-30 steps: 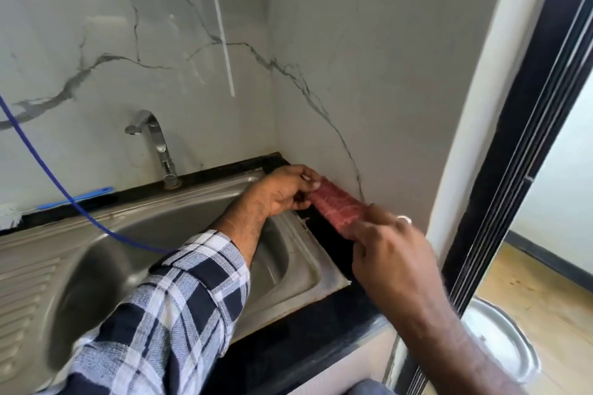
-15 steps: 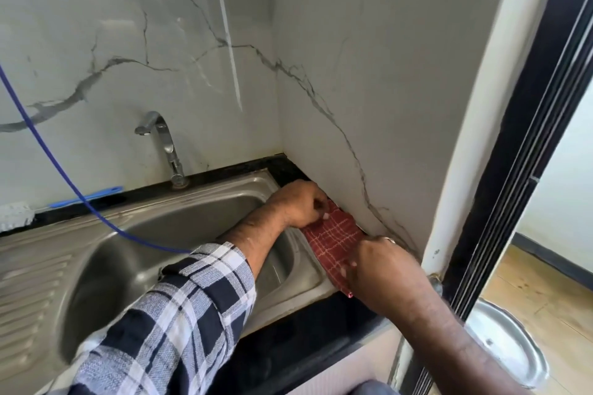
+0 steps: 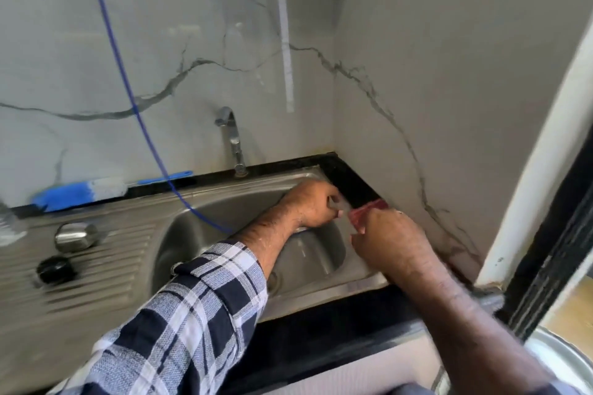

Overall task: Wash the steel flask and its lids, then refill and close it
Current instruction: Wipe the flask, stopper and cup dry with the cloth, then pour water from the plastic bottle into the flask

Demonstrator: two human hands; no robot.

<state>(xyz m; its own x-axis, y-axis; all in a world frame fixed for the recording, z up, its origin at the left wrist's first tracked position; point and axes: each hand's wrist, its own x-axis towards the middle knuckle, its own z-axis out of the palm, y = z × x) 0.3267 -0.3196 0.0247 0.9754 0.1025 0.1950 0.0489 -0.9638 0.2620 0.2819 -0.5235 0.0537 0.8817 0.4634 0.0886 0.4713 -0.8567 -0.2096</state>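
Note:
A red checked cloth lies bunched at the sink's right rim, by the black counter corner. My right hand grips it from the near side. My left hand hovers over the sink basin just left of the cloth, fingers curled; motion blur hides whether they still pinch its edge. On the ribbed drainboard at the left lie a steel lid and a black lid. The flask itself is not in view.
A tap stands behind the basin, and a blue hose hangs down into it. A blue-and-white brush lies along the back ledge. Marble walls close in the back and right. A steel plate sits low by the door frame.
The view has swung left and pulled back, bringing the drainboard and lids into sight. The cloth, spread flat half a second ago, is now bunched under my right hand.

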